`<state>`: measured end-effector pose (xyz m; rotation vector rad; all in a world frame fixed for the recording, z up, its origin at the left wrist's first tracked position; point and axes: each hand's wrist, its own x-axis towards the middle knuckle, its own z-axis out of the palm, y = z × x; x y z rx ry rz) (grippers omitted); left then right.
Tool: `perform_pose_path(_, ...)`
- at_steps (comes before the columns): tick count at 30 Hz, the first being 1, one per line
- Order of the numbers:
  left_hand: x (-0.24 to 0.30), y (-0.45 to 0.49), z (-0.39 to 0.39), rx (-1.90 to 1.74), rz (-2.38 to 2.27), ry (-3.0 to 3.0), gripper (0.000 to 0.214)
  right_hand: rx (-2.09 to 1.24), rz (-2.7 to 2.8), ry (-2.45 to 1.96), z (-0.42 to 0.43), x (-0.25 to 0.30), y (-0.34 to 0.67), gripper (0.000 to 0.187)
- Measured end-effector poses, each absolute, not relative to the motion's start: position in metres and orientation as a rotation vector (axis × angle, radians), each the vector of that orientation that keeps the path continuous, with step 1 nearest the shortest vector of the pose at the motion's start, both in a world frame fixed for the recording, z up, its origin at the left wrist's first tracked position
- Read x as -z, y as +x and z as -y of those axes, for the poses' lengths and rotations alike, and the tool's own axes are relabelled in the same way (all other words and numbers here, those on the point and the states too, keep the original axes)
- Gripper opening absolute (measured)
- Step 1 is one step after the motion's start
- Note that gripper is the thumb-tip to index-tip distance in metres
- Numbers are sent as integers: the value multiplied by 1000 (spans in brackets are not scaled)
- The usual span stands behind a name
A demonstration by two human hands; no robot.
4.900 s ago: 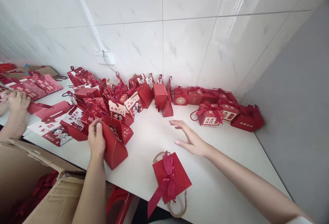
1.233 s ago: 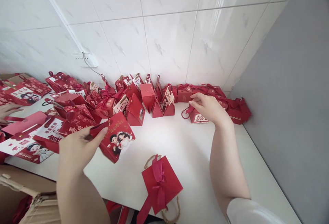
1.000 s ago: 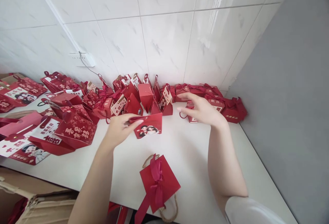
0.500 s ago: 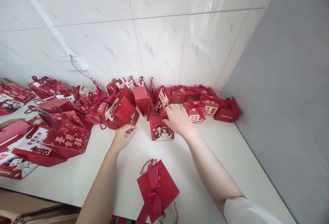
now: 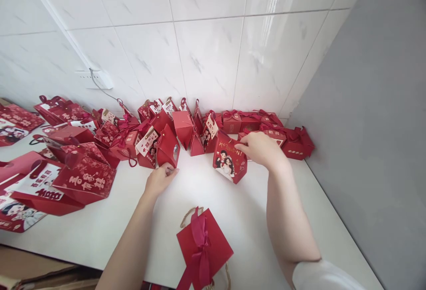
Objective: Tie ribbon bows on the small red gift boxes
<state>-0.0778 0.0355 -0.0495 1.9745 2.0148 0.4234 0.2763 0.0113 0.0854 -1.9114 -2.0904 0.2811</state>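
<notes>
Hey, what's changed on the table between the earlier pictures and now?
The box with the printed couple has gone rightward from the left hand to the right hand, which now holds it tilted. The left hand has let go of it and is by the foot of the windowed red box. The bow-tied box stayed at the table's front.

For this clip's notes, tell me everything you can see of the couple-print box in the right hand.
The couple-print box is red and looks like thin folded card. Its visible face carries a cartoon couple, one figure in a white dress, with gold lettering above. It is tilted, and the right hand grips it near the top on its right side. It is in front of the back row of boxes; whether its lower edge touches the table is unclear.
</notes>
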Motion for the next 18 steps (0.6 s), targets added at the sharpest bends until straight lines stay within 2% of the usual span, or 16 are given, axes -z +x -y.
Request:
perform_pose_path(6, 56, -70, -38, -442, -1961, 2020, 32, -25, 1496, -1786, 2, -105, 299, 36)
perform_pose_path(10, 58, -68, -41, -463, -1955, 2037, 30, 55, 1439, -1800, -18, -107, 286, 44)
perform_pose_path(13, 59, -68, -42, -482, -1933, 2029, 30, -30, 1488, -1894, -44, -93, 264, 45)
perform_pose_path(18, 57, -70, -39, -511, -1867, 1991, 31, -408, 1699, -1965, -67, -57, 233, 42)
